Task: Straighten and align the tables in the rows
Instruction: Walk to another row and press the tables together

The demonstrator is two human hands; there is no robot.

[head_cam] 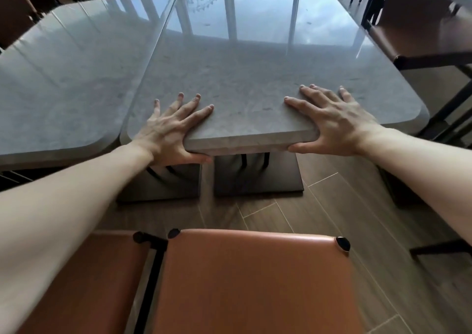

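The grey stone-look table (255,83) stands right in front of me, its left edge almost touching the neighbouring grey table (63,78) — only a thin seam shows between them. My left hand (171,132) grips its near edge, fingers spread flat on top and thumb tucked under the rim. My right hand (334,124) holds the same edge further right, in the same way. Below me are two tan leather chairs (250,282), with a wood-plank floor (357,206) underneath and another chair (421,32) at the far right.
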